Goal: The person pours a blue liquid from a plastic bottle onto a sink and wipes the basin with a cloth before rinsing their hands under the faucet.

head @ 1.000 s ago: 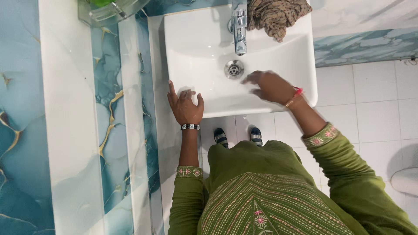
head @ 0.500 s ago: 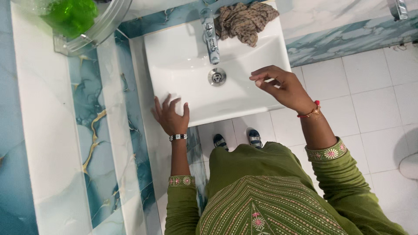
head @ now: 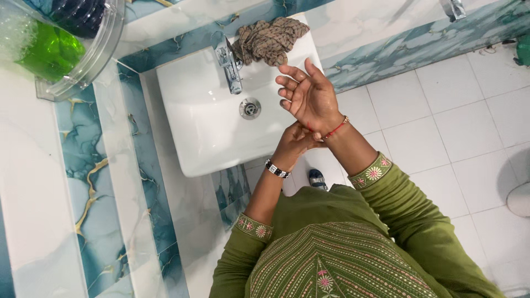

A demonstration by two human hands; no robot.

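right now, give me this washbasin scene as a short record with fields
setting: tiled bathroom, seen from above
left hand: raised over the front edge of the washbasin, touching the right wrist from below
right hand: lifted above the basin, fingers spread, holding nothing
wrists: beaded band on the left, red thread and thin bangle on the right
tap: chrome, at the back of the basin; no water visible
drain: open, metal
cloth: brown patterned, bunched on the back rim beside the tap
shelf: clear, holds a green bottle

Open white basin beneath our hands

We see the tap (head: 231,69) and crumpled cloth (head: 268,40) crowding the sink (head: 193,127) rear edge.
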